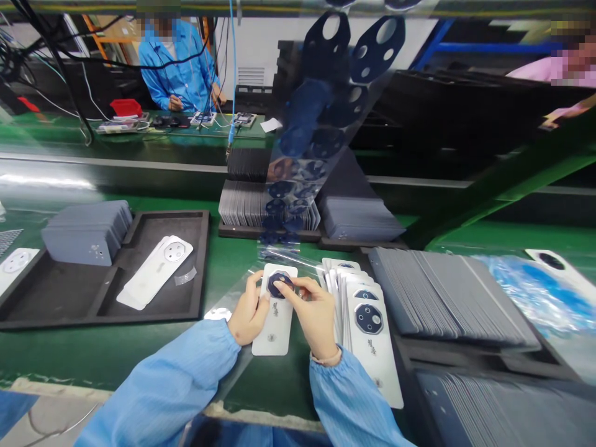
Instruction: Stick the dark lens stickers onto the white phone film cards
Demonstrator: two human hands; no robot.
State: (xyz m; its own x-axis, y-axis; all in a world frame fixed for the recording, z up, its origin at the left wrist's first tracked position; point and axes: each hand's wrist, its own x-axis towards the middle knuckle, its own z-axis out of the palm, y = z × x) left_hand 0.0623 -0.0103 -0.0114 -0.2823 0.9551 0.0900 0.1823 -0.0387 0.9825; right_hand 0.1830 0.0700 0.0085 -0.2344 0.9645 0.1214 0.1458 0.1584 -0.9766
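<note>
A white phone back cover (274, 332) lies on the green bench in front of me, with dark lettering and a dark octagonal camera sticker (278, 284) near its top. My left hand (251, 310) grips the cover's left edge between thumb and fingers. With bent fingers, my right hand (314, 307) holds and presses the sticker's right side against the cover; the fingertips hide part of it. Just right of that hand leans a fanned stack of white back covers (372, 347) with the same dark octagons. A clear film strip (321, 124) carrying dark octagonal stickers hangs down behind my hands.
A black foam tray (161, 313) on the left holds grey panels (88, 233) and white covers (153, 273). Grey panels (447, 298) fill trays at right, beside blue plastic wrap (535, 292). A green post (507, 180) slants on the right. A co-worker (179, 68) sits across.
</note>
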